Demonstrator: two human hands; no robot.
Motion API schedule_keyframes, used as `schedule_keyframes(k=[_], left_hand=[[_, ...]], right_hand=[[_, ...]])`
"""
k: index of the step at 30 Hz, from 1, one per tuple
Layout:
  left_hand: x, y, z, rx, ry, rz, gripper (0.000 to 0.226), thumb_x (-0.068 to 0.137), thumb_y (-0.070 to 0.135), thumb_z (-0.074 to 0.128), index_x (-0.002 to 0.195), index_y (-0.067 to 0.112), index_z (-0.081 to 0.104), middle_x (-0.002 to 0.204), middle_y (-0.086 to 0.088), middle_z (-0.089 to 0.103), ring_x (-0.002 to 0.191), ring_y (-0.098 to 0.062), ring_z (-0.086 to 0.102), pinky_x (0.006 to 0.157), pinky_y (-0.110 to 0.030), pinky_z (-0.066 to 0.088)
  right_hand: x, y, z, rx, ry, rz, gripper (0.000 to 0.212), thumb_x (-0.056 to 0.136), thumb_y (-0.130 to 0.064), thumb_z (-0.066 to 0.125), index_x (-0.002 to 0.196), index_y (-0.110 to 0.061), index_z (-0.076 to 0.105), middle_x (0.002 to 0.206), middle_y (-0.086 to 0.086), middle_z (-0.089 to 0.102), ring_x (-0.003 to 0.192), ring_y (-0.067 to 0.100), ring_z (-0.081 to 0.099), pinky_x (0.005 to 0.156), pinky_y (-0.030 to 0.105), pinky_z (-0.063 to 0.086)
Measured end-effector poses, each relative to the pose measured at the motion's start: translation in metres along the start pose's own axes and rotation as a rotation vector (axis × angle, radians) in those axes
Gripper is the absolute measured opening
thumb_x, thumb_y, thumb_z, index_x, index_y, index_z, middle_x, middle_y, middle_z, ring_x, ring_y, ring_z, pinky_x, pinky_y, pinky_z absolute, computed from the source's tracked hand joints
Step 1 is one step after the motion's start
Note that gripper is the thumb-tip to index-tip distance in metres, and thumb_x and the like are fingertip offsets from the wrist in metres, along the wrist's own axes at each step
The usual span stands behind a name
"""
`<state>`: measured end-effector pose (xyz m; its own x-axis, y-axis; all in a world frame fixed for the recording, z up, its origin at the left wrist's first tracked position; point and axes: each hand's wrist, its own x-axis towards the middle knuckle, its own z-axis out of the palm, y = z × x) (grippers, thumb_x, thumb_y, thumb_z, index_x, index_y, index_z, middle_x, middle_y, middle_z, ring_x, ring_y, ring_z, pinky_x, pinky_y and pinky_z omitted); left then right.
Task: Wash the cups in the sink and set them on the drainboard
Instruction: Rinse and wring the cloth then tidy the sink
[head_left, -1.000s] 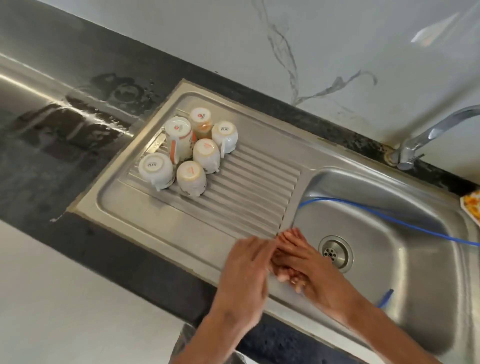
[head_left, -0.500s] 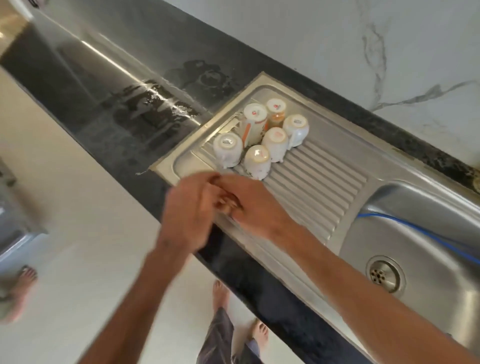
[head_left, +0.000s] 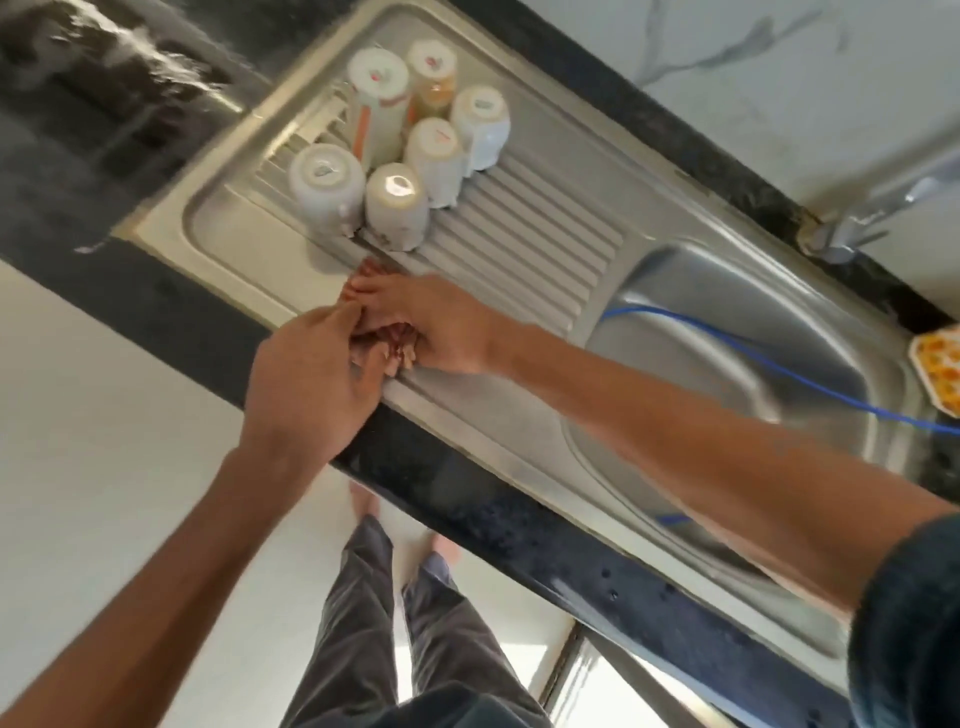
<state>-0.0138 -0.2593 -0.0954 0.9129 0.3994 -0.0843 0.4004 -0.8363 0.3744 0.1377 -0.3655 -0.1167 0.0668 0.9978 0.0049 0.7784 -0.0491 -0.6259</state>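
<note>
Steel drainboard (head_left: 524, 249): six inverted cups (head_left: 397, 208) clustered. Left hand (head_left: 311, 374), right hand (head_left: 441, 327) clasped together, holding nothing; stray knock could topple cups.

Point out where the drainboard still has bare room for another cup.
Bare ridges run from the cups to the basin; the flat strip left of them is bare too. The far-left corner is crowded, and both hands cover the near edge.
</note>
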Motion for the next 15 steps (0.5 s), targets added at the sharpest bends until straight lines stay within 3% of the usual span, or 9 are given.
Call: schedule_keyframes(k=[1, 2, 4, 6, 11, 15], left_hand=[[-0.009, 0.017, 0.006, 0.012, -0.023, 0.018, 0.038, 0.096, 0.036, 0.067, 0.123, 0.010, 0.070, 0.111, -0.015, 0.074, 0.094, -0.039, 0.070, 0.082, -0.047, 0.056], [-0.018, 0.031, 0.011, 0.012, -0.044, 0.025, 0.038, 0.094, 0.036, 0.070, 0.123, 0.011, 0.070, 0.110, -0.014, 0.075, 0.092, -0.038, 0.071, 0.080, -0.047, 0.057], [-0.036, 0.059, 0.022, -0.007, -0.090, 0.039, 0.040, 0.092, 0.036, 0.073, 0.123, 0.012, 0.071, 0.112, -0.012, 0.076, 0.092, -0.036, 0.073, 0.079, -0.045, 0.059], [-0.047, 0.080, 0.032, 0.019, -0.118, 0.059, 0.040, 0.092, 0.037, 0.073, 0.124, 0.012, 0.071, 0.115, -0.009, 0.076, 0.094, -0.032, 0.074, 0.079, -0.042, 0.061], [-0.053, 0.093, 0.036, 0.087, -0.130, 0.095, 0.038, 0.090, 0.032, 0.077, 0.121, 0.011, 0.072, 0.110, -0.007, 0.078, 0.088, -0.027, 0.076, 0.073, -0.039, 0.063], [-0.067, 0.114, 0.047, -0.009, -0.165, 0.147, 0.036, 0.089, 0.038, 0.079, 0.117, 0.016, 0.073, 0.105, -0.002, 0.078, 0.081, -0.022, 0.076, 0.068, -0.034, 0.061]], right_hand=[[-0.025, -0.001, 0.004, 0.024, 0.040, 0.027, 0.030, 0.081, -0.012, 0.081, 0.111, -0.003, 0.080, 0.121, 0.020, 0.075, 0.119, 0.039, 0.069, 0.115, 0.006, 0.027], [-0.048, -0.003, 0.009, 0.050, 0.078, 0.055, 0.031, 0.081, -0.010, 0.084, 0.111, -0.003, 0.080, 0.123, 0.021, 0.074, 0.122, 0.039, 0.067, 0.117, 0.012, 0.031], [-0.094, -0.003, 0.020, 0.074, 0.141, 0.120, 0.035, 0.085, -0.010, 0.082, 0.119, -0.002, 0.077, 0.132, 0.021, 0.070, 0.133, 0.038, 0.060, 0.120, 0.041, 0.039], [-0.124, 0.000, 0.032, 0.066, 0.182, 0.152, 0.039, 0.089, -0.014, 0.077, 0.126, -0.001, 0.073, 0.139, 0.019, 0.066, 0.140, 0.036, 0.053, 0.121, 0.051, 0.036], [-0.139, -0.007, 0.041, 0.076, 0.192, 0.204, 0.052, 0.084, -0.015, 0.085, 0.133, -0.006, 0.069, 0.144, 0.013, 0.063, 0.148, 0.032, 0.045, 0.122, 0.055, 0.033], [-0.183, -0.013, 0.037, 0.129, 0.209, 0.234, 0.044, 0.088, -0.020, 0.081, 0.129, -0.004, 0.072, 0.143, 0.014, 0.064, 0.147, 0.028, 0.046, 0.125, 0.050, 0.030]])
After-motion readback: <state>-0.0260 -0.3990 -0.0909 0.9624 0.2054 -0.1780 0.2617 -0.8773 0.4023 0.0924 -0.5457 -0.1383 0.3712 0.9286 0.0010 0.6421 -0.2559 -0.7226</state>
